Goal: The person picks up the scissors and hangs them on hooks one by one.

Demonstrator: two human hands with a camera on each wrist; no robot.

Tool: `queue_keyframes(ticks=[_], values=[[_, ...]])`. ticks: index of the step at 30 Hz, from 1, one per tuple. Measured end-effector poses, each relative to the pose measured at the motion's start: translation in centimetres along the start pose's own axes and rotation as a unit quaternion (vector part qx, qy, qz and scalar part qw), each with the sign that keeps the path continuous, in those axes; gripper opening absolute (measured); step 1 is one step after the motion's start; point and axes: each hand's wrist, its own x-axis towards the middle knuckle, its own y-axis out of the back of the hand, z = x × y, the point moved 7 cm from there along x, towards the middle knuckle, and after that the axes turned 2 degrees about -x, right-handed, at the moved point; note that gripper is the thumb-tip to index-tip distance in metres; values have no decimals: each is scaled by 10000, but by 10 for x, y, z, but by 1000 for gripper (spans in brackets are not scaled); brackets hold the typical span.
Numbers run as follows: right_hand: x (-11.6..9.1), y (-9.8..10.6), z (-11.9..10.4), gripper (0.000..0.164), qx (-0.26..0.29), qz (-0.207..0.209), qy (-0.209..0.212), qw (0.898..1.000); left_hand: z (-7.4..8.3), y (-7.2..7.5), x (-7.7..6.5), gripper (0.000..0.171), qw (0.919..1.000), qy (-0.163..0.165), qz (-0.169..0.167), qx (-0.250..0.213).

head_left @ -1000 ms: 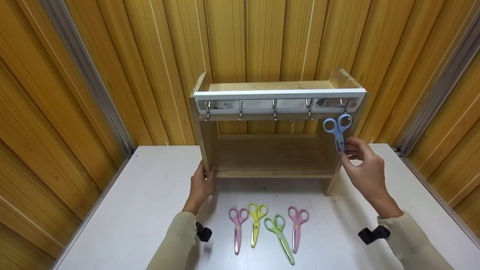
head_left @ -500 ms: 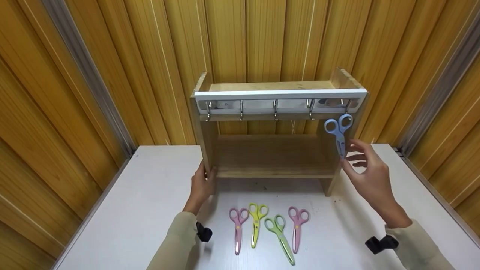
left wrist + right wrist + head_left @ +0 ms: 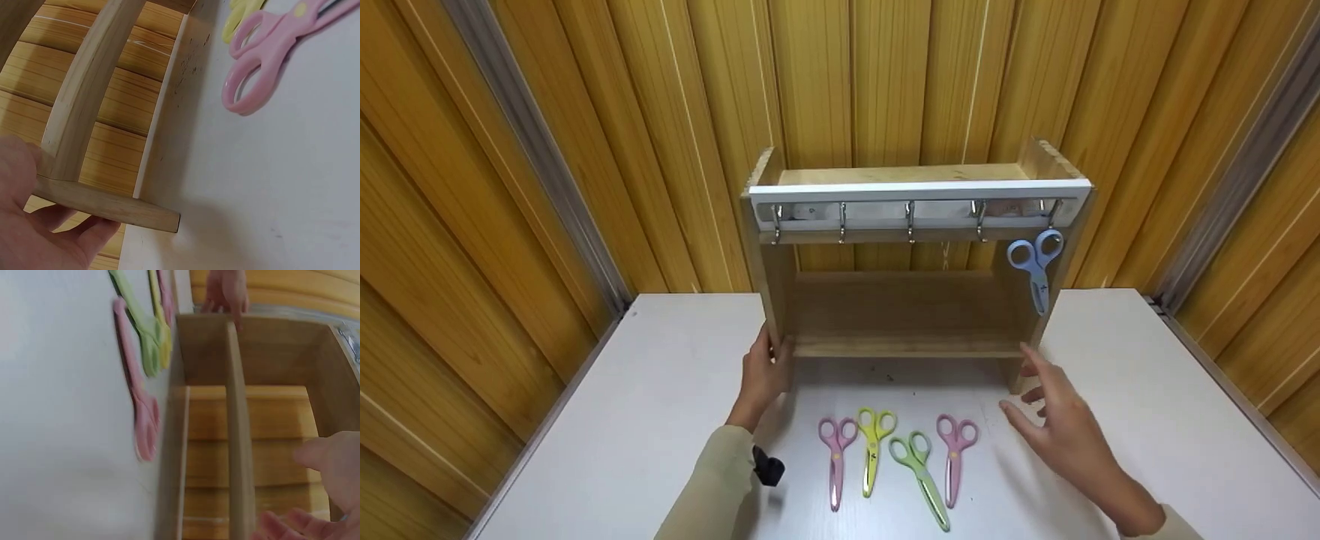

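My left hand (image 3: 760, 376) grips the lower left side panel of a wooden shelf rack (image 3: 907, 309); in the left wrist view its fingers curl under that panel (image 3: 112, 207). Blue scissors (image 3: 1039, 279) hang by one finger loop from the rightmost metal hook, blades down. My right hand (image 3: 1069, 429) holds nothing; its fingers are spread near the rack's right leg, below the blue scissors. On the white table lie left pink scissors (image 3: 836, 454), yellow scissors (image 3: 873, 445), green scissors (image 3: 921, 471) and right pink scissors (image 3: 953, 454), handles toward the rack.
A hook rail (image 3: 877, 212) with several metal hooks runs along the rack's top front edge. The white table (image 3: 660, 390) extends to both sides. Wood-patterned panels (image 3: 885, 82) stand behind and at the sides.
My right hand has let go of the blue scissors' blades and dropped down toward the table. The scissors stay on the hook. My left hand keeps its hold on the rack.
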Motion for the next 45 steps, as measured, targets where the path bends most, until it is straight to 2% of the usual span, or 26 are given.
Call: queue_keyframes(ticks=[3, 6, 11, 17, 22, 27, 34, 37, 41, 45], values=[[-10, -21, -4, 84, -130, -730, -354, 9966, -1, 0, 0, 58, 10000, 22, -1, -3], [-19, -38, -8, 78, -273, -1420, -591, 9877, -1, -1, -1, 58, 10000, -20, 28, 20], [-33, -57, -15, 72, -483, -2044, -332, 9771, 0, -1, -3, 58, 9999, -86, 40, 44], [-44, -73, -22, 67, -567, -2492, 190, 9666, 1, -1, -2, 59, 10000, -54, 4, 38], [-47, -80, -24, 64, -614, -2679, 70, 9615, -1, -2, -2, 59, 10000, 89, -31, 19], [-49, -85, -26, 53, -786, -2549, 45, 9638, -4, -2, -1, 59, 9998, 206, -25, -18], [-52, -91, -24, 52, -927, -2445, -158, 9651, -3, -1, 0, 59, 9999, 104, 21, 4], [-53, -91, -24, 51, -1016, -2368, -115, 9662, -1, -1, -1, 58, 10000, 4, 26, 11], [-54, -90, -25, 44, -1191, -2231, 20, 9675, 0, 0, -2, 58, 10000, -25, 34, -16], [-52, -88, -23, 36, -1282, -2171, -67, 9677, -1, -1, -2, 58, 10000, 30, 24, -48]])
